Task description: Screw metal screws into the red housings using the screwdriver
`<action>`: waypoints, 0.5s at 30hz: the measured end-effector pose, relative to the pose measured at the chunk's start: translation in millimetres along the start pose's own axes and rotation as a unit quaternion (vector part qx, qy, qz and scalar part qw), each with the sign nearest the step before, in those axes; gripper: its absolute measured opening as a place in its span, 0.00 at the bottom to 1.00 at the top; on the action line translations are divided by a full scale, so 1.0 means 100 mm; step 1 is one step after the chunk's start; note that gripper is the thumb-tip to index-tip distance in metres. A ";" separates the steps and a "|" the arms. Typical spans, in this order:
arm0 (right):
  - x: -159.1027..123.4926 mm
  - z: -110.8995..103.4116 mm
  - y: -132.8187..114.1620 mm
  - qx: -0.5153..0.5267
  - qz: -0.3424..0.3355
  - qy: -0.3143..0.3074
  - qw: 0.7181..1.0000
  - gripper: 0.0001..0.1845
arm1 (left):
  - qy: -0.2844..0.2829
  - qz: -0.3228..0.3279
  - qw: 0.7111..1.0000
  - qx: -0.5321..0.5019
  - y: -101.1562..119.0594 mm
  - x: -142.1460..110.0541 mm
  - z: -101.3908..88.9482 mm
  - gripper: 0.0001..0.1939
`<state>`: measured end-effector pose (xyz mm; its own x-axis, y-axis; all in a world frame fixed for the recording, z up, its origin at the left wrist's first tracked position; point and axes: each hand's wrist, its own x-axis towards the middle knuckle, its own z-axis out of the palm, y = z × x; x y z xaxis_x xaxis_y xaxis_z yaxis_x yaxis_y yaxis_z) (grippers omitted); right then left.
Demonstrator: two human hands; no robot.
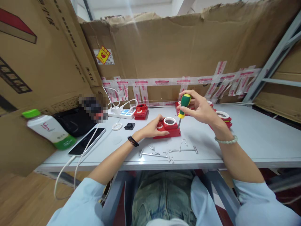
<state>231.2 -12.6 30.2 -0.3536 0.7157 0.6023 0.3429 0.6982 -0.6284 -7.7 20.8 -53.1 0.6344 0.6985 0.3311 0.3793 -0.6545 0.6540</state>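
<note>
A red plastic block with a white ring (169,127) lies on the grey table (258,138) in front of me. My left hand (152,128) is closed around its left side, holding it down. My right hand (197,108) grips a screwdriver with a green and yellow handle (184,105), held upright with its tip at the block's right edge. Small metal pins and white clips (169,151) are scattered just in front of the block.
More red blocks (141,112) (223,117) sit further back. A white ring (117,126) and a black part (129,126) lie to the left. A phone with a cable (87,142), a green-capped bottle (48,128), a power strip (121,112) and a black bag (75,121) stand left. Cardboard walls surround the table.
</note>
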 end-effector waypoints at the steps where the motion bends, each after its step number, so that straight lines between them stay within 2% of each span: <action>1: 0.00 0.01 -0.01 -0.023 -0.003 0.021 1.000 0.23 | 0.000 -0.002 1.000 -0.002 0.00 0.00 0.00 0.30; 4: 0.01 0.13 -0.04 -0.130 -0.005 0.116 0.985 0.21 | 0.003 -0.004 1.000 -0.002 0.00 0.00 0.01 0.30; 6: 0.02 0.22 -0.06 -0.187 -0.003 0.155 0.970 0.19 | 0.000 -0.002 1.000 0.000 0.01 0.00 0.00 0.32; 10: 0.03 0.28 -0.04 -0.218 -0.014 0.159 0.963 0.16 | -0.033 -0.017 0.999 0.019 0.02 -0.05 -0.10 0.37; 15: 0.04 0.20 0.01 -0.194 -0.029 0.159 0.968 0.17 | -0.086 -0.117 0.986 0.079 0.06 -0.12 -0.29 0.39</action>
<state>213.2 -9.8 22.1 -0.1182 0.6002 0.7911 0.6528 0.6473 -0.3935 -32.2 16.4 -33.5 0.6165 0.7854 0.0544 0.6203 -0.5272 0.5808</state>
